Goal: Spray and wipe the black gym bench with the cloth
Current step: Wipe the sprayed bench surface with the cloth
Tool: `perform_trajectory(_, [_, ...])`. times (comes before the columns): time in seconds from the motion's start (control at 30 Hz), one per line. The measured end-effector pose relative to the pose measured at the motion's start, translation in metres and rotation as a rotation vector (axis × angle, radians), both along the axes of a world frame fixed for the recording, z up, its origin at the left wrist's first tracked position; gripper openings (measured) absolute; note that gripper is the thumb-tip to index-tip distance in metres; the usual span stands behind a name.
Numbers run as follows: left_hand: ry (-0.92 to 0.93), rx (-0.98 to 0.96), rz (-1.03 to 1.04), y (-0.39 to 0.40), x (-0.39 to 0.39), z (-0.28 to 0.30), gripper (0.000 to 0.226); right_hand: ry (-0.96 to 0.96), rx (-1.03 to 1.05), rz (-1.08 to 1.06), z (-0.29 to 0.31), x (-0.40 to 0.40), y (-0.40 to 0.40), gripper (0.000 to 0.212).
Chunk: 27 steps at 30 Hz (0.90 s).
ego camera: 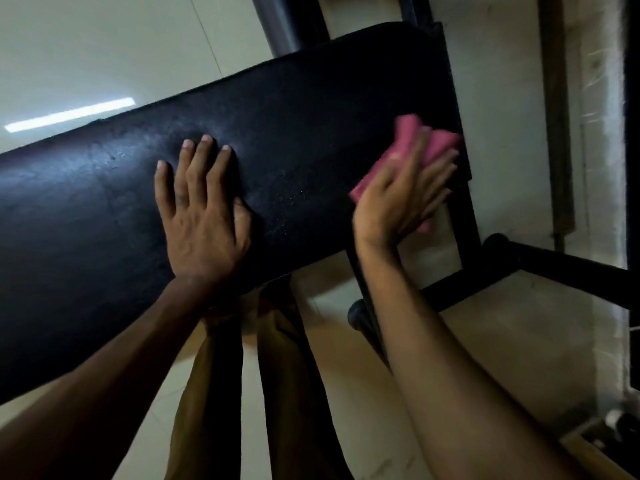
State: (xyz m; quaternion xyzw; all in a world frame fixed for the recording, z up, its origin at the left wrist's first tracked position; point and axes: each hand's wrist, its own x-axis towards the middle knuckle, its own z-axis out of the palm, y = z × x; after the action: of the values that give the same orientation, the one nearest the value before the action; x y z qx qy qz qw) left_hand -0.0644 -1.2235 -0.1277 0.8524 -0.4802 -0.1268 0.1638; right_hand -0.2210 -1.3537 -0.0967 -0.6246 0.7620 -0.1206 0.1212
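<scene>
The black padded gym bench (311,116) runs diagonally from lower left to upper right, with fine droplets on its pad near the middle. My left hand (201,209) lies flat on the pad, fingers spread, holding nothing. My right hand (401,195) presses a crumpled pink cloth (412,140) against the bench's right end, near its edge. The hand and cloth are blurred. No spray bottle is in view.
The bench's black metal frame (540,261) and a foot bar stick out at the right over the pale tiled floor (104,46). A dark upright post (287,19) stands behind the bench. My legs in brown trousers (287,375) are below the pad.
</scene>
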Motion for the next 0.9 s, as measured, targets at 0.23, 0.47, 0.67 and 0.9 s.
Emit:
perform_trajectory(0.23, [0.020,-0.004,-0.022,0.001,0.004,0.001,0.064,0.238,0.031,1.262,-0.020,-0.026,0.019,0.054])
perform_trajectory(0.47, [0.100,-0.092,-0.004,0.007,0.011,0.005,0.064,0.199,-0.043,0.475,-0.029,0.029,0.023,0.053])
perform_trajectory(0.67, [0.018,0.051,0.167,0.061,0.048,0.009,0.064,0.279,0.033,1.421,-0.022,-0.020,0.055,0.063])
perform_trajectory(0.9, [-0.048,0.086,0.120,0.091,0.059,-0.001,0.065,0.133,-0.046,0.391,-0.030,0.047,0.070,0.051])
